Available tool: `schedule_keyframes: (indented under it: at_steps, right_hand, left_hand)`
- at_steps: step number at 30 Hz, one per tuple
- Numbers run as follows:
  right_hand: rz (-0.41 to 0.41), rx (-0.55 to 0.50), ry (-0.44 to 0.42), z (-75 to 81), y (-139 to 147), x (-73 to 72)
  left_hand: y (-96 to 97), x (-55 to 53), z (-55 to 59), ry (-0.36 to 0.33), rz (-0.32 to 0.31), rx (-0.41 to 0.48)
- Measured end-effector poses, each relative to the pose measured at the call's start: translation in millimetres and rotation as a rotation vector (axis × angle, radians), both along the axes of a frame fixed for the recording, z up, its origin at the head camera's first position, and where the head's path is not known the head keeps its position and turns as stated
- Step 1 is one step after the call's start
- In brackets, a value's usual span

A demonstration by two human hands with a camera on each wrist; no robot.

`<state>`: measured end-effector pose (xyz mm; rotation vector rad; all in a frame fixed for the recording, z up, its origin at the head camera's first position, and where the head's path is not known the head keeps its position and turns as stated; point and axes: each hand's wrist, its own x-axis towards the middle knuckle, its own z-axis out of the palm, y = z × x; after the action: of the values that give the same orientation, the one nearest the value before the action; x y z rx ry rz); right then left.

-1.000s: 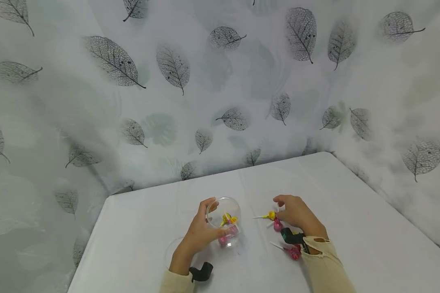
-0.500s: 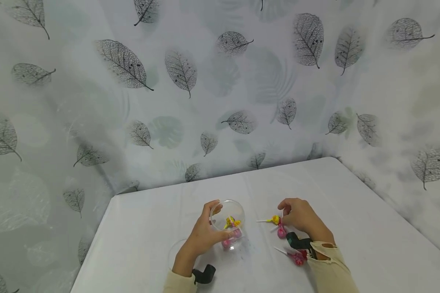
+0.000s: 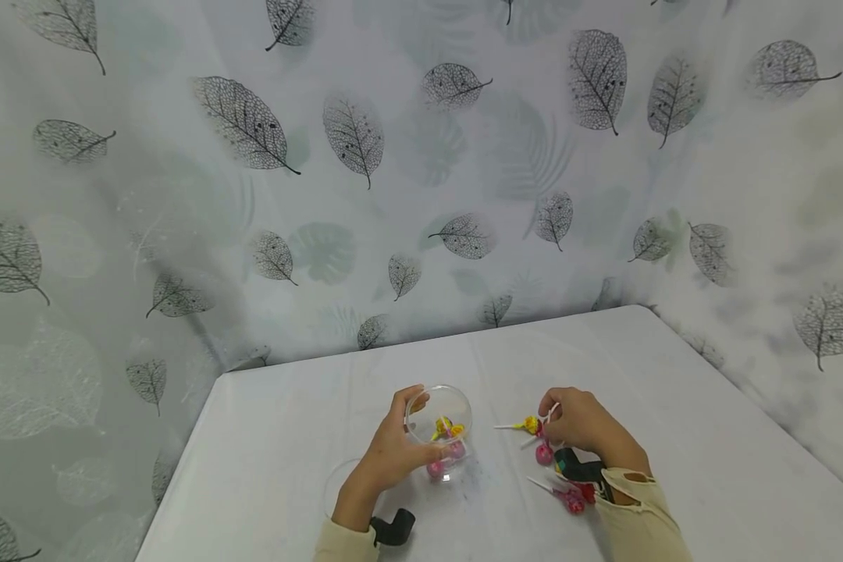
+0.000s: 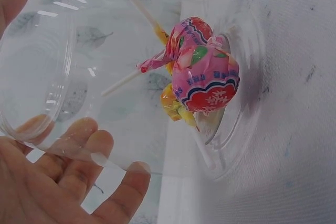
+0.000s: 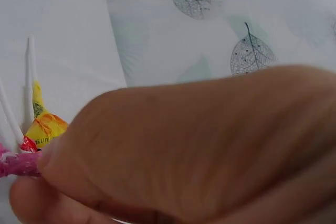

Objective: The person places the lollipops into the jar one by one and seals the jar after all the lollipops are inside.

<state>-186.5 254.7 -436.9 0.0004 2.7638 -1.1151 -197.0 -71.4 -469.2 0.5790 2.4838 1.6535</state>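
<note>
My left hand (image 3: 388, 453) grips a clear plastic jar (image 3: 421, 428) round its side, with the open mouth tipped toward me. Inside lie pink-wrapped lollipops (image 4: 207, 80) and yellow-wrapped lollipops (image 4: 172, 103), their white sticks pointing different ways. In the left wrist view the jar's base is down by the white tabletop. My right hand (image 3: 585, 423) pinches a pink lollipop (image 3: 544, 454) by the twisted wrapper (image 5: 21, 164) below its ball. Right beside those fingertips lies a yellow lollipop (image 3: 531, 425), its stick pointing left.
Red and pink lollipops (image 3: 573, 499) lie on the white table (image 3: 492, 515) below my right wrist, partly hidden by the wrist camera (image 3: 579, 467). A clear round rim (image 3: 327, 484) shows behind my left forearm. Leaf-patterned cloth (image 3: 393, 195) hangs behind the table.
My right thumb and fingers have come together on the pink lollipop. My left hand keeps its grip on the jar. The head view has shifted slightly.
</note>
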Motion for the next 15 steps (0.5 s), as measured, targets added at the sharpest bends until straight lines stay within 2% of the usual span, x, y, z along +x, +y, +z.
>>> schedule_keyframes:
  at_steps: [8, 15]
  right_hand:
    - [0.053, -0.001, 0.031, 0.5, -0.8, 0.4]
    - [0.043, -0.018, 0.072, 6.6, -2.4, 1.3]
  left_hand:
    - [-0.8, -0.4, -0.3, 0.000, -0.001, -0.001]
    - [-1.2, -1.1, -0.9, -0.004, 0.002, 0.004]
